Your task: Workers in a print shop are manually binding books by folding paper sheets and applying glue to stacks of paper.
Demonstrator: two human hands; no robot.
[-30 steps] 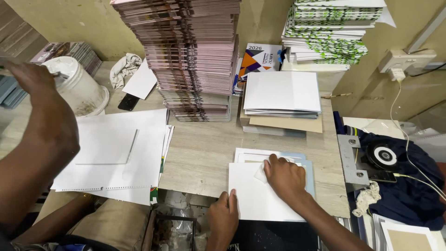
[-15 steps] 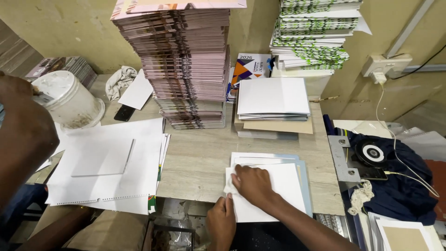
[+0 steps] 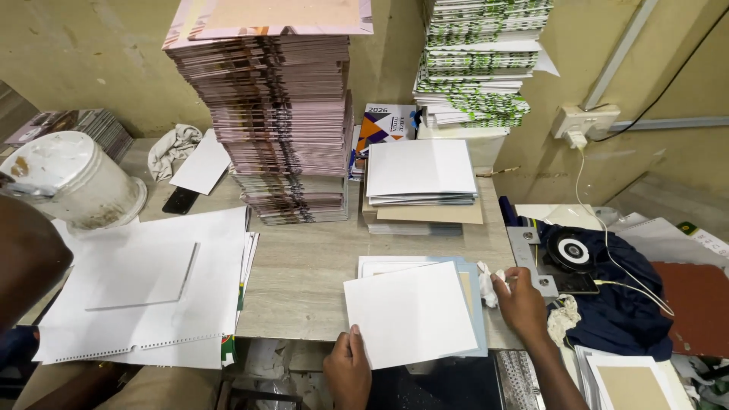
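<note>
My left hand point(image 3: 348, 373) grips the lower left corner of a white sheet point(image 3: 410, 313), thumb on top. The sheet lies slightly askew on a small stack of white and pale blue boards point(image 3: 474, 304) at the table's front edge. To the right of that stack, my right hand point(image 3: 522, 301) has its fingertips closed on a small crumpled white wad point(image 3: 485, 282).
Behind stand a tall pile of pink-edged booklets point(image 3: 285, 114), a low stack of white sheets on brown board point(image 3: 421, 175) and green-patterned booklets point(image 3: 474, 68). Large white punched sheets point(image 3: 152, 288) lie left, near a white bucket point(image 3: 72, 182) and a co-worker's arm point(image 3: 23, 262). Dark cloth, a metal tool point(image 3: 569, 254) and a charging cable lie right.
My right hand left the top of the white sheet and moved right to the wad. The sheet now lies askew with my left hand on its corner. The co-worker's arm has drawn back.
</note>
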